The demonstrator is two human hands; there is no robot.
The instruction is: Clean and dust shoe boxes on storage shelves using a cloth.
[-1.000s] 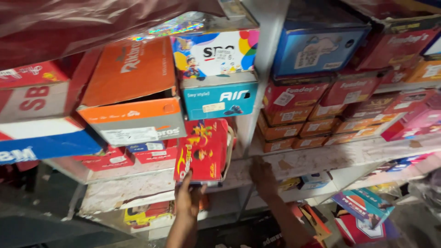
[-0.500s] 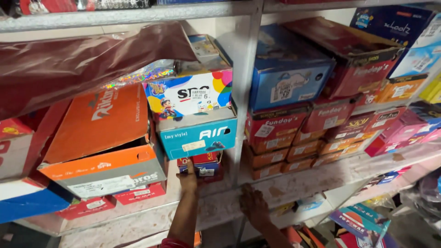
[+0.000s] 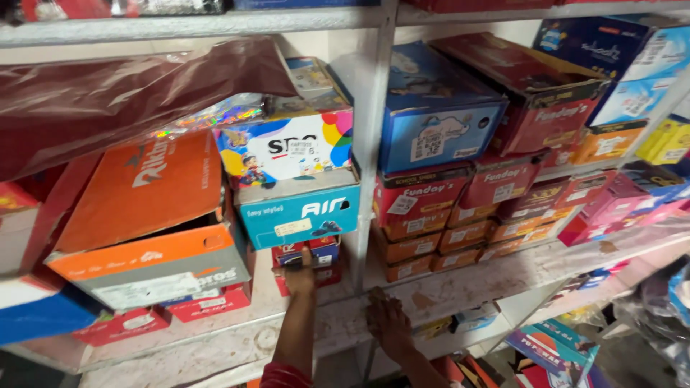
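Two hands are at the shelf (image 3: 460, 305), and each is doing something different. Your left hand (image 3: 300, 274) is pressed flat-fingered against the end of the small red box (image 3: 307, 260); the fingers lie on its face rather than wrapping it, so it looks like a push, not a grip. That box sits low in the stack, directly under the teal box (image 3: 298, 212), nearly flush with the row. Your right hand (image 3: 387, 320) rests palm down on the bare shelf board just to the right of the left one, empty and loosely spread, near the white upright post (image 3: 368, 179).

You appear to be at the seating step: the red box looks almost home. Any further push would want to run straight in, since the stack above leans on it.

Above your left hand, over the teal box, stands a white box with bright cartoon print (image 3: 287, 147). To its left lies a large orange box (image 3: 147, 215) with a grey front. Beyond the post, right of your right hand, are stacked red and orange boxes (image 3: 438, 223) bearing small white labels, topped by a blue box (image 3: 438, 115).
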